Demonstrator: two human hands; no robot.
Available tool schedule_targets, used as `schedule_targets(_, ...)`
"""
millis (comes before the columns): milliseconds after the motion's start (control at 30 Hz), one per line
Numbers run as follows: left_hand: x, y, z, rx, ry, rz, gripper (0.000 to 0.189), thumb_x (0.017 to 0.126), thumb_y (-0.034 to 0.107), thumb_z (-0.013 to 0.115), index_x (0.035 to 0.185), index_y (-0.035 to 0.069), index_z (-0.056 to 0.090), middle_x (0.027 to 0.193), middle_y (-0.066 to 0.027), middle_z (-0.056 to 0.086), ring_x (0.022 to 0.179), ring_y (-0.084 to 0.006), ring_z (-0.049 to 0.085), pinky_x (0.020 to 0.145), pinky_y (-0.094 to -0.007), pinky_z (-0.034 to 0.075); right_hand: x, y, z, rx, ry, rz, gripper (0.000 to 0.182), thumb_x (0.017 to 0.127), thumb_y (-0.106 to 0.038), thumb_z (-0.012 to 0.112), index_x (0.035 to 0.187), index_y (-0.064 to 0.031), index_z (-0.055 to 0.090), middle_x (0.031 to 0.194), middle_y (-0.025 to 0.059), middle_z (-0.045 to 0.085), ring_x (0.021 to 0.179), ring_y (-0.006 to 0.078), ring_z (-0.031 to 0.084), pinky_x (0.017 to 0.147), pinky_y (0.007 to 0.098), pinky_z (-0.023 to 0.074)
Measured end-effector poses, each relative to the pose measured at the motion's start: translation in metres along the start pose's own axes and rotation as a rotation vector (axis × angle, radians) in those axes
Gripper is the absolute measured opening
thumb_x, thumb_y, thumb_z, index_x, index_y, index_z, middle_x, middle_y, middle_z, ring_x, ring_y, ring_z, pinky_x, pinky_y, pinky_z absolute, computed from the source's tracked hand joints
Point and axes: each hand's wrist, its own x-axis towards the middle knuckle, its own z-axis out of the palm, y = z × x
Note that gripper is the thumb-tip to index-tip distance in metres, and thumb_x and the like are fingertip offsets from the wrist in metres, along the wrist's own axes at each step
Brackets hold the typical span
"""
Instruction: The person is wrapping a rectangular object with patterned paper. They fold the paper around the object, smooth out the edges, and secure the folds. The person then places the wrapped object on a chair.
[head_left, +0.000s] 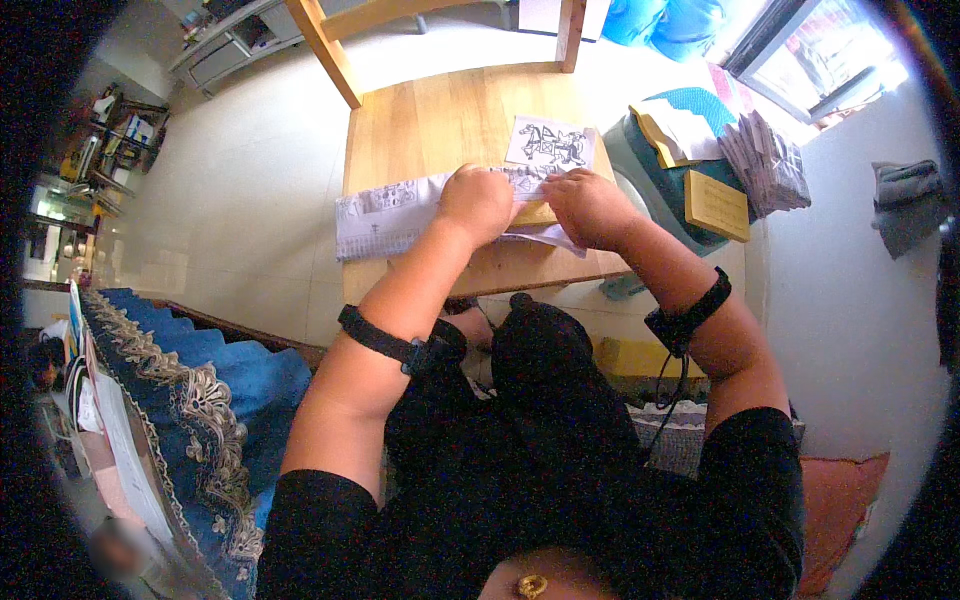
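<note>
A long white printed sheet (386, 217) lies across the front part of a wooden chair's seat (435, 112). My left hand (478, 199) is closed on the sheet near its middle. My right hand (589, 206) pinches the sheet's right part with bent fingers. Between and under my hands shows a yellow block or pad of paper (535, 214), partly covered by the sheet and my hands. Just beyond my hands lies a smaller paper (551, 142) with a black line picture of a horse and figures. Part of the sheet hangs loosely below my right hand.
Right of the seat, a teal stool or bin (660, 180) bears papers, a yellow pad (716, 205) and a stack of folded printed papers (769, 169). A blue lace-edged cloth (225, 390) covers a table at the left. Blue bags (679, 26) stand beyond, near a window.
</note>
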Motion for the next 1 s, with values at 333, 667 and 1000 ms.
schedule_targets(333, -0.009, -0.019, -0.018, -0.2, -0.241, 0.125, 0.048, 0.085, 0.048, 0.047, 0.1, 0.006, 0.065, 0.103, -0.0171, 0.065, 0.096, -0.0322, 0.061, 0.086, -0.0419, 0.047, -0.011, -0.009, -0.034, 0.222, -0.165, 0.015, 0.051, 0.088, -0.045, 0.053, 0.115, -0.0019, 0.056, 0.124, 0.0187, 0.055, 0.118, 0.0352, 0.048, 0.108, 0.0488, 0.0279)
schedule_targets(667, -0.014, -0.012, -0.035, -0.322, -0.442, 0.051, 0.052, 0.083, 0.05, 0.048, 0.113, 0.011, 0.063, 0.107, -0.0167, 0.065, 0.102, -0.0318, 0.06, 0.088, -0.0409, 0.046, -0.013, -0.023, -0.022, 0.055, -0.28, -0.004, 0.024, 0.078, -0.027, 0.065, 0.091, -0.0077, 0.064, 0.103, 0.0133, 0.062, 0.108, 0.0331, 0.054, 0.098, 0.0478, 0.0369)
schedule_targets(1000, 0.001, -0.024, -0.035, -0.205, -0.519, 0.061, 0.029, 0.068, 0.017, 0.064, 0.097, 0.015, 0.071, 0.091, -0.0145, 0.067, 0.088, -0.0304, 0.064, 0.077, -0.0399, 0.05, 0.009, -0.009, -0.028, 0.191, -0.13, 0.154, 0.015, 0.079, -0.021, 0.067, 0.077, -0.0061, 0.067, 0.077, 0.0149, 0.066, 0.073, 0.0342, 0.062, 0.069, 0.0417, 0.0493)
